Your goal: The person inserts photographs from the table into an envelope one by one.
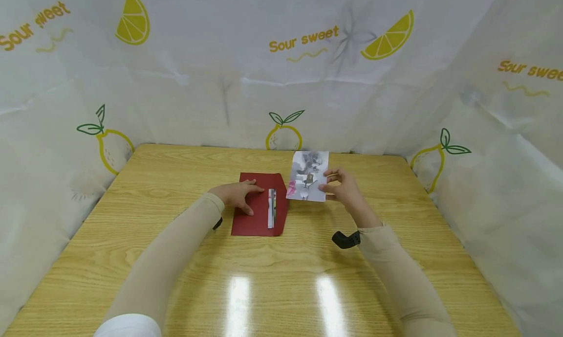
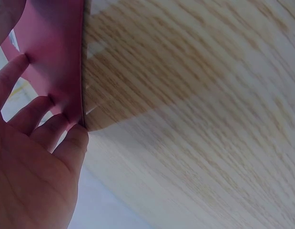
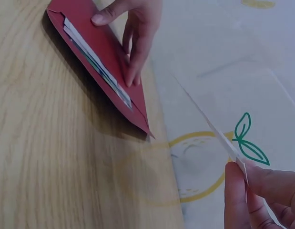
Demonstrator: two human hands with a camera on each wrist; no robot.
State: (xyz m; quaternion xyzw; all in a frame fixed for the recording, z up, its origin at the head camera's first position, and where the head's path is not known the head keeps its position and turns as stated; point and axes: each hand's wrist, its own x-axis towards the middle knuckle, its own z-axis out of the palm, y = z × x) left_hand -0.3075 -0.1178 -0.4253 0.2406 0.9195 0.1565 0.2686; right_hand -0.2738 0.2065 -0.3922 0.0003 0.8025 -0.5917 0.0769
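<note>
A red envelope (image 1: 257,224) lies on the table with its flap to the right. Several cards (image 1: 271,212) stick out slightly at its opening. My left hand (image 1: 237,195) rests on the envelope's left part with fingers spread. In the left wrist view, fingertips (image 2: 59,123) touch the red paper near its edge. To the right of the envelope, my right hand (image 1: 347,190) pinches a printed picture card (image 1: 306,173) by its right edge, raised off the table. The right wrist view shows this card (image 3: 209,121) nearly edge-on between thumb and fingers.
The wooden table (image 1: 281,268) ends at the back against a white sheet (image 1: 211,92) printed with lemons and lettering. A black wrist device (image 1: 346,240) sits by the right cuff. Two light reflections lie on the near tabletop.
</note>
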